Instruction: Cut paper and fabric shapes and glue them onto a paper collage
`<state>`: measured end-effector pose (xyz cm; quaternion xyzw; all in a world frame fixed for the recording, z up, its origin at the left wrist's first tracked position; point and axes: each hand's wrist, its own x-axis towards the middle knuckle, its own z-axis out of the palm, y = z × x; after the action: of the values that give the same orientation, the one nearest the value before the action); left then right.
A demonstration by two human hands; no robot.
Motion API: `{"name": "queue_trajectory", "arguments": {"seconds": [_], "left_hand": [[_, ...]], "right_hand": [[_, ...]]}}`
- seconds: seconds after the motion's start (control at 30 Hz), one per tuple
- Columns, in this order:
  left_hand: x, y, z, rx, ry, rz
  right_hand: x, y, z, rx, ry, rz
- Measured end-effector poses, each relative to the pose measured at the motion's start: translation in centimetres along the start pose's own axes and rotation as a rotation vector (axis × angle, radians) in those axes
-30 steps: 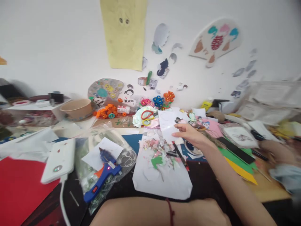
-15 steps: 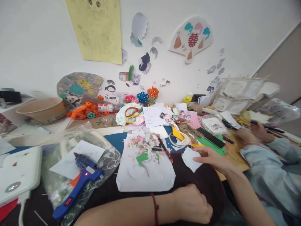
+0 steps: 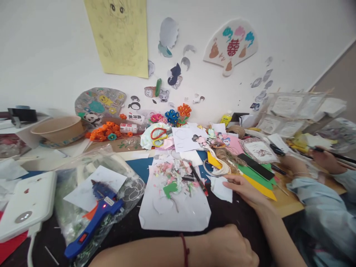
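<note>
My right hand reaches in from the lower right, its fingertips on the right edge of a small piece of white paper. That paper is low over the dark tabletop or flat on it; I cannot tell which. My left hand is closed in a fist near the front edge, back up, with a red cord on the wrist; whatever its curled fingers may hold is hidden. Ahead of both hands, a white sheet carries colourful paper scraps. A black-and-red pen lies across that sheet's right side.
At left, a blue glue gun with a lit red light rests on paper and a plastic bag, beside a white device with a cable. Red-and-yellow scissors lie on cloth behind. At right, another person's sleeves and hands occupy the table.
The small white paper has moved left toward the pen and down, with my right hand following. My left fist stays near the front edge. The view has shifted slightly.
</note>
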<state>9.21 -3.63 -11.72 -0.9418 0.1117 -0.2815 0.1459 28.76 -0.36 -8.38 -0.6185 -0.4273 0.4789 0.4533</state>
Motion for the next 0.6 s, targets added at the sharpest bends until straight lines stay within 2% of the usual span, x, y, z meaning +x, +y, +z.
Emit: {"name": "queue_trajectory", "arguments": {"seconds": [0.1, 0.17, 0.47, 0.6], "left_hand": [[0.0, -0.1, -0.3, 0.046, -0.021, 0.016], [0.1, -0.2, -0.4, 0.061, -0.016, 0.015], [0.1, 0.1, 0.1, -0.002, -0.013, 0.0], [0.0, 0.2, 0.3, 0.005, -0.003, 0.005]], "right_hand": [[0.1, 1.1, -0.1, 0.072, 0.149, -0.03], [0.1, 1.6, -0.1, 0.07, 0.186, -0.063], [-1.0, 2.1, -0.4, 0.078, 0.183, -0.148], [-1.4, 2.2, -0.5, 0.036, 0.062, -0.146]]}}
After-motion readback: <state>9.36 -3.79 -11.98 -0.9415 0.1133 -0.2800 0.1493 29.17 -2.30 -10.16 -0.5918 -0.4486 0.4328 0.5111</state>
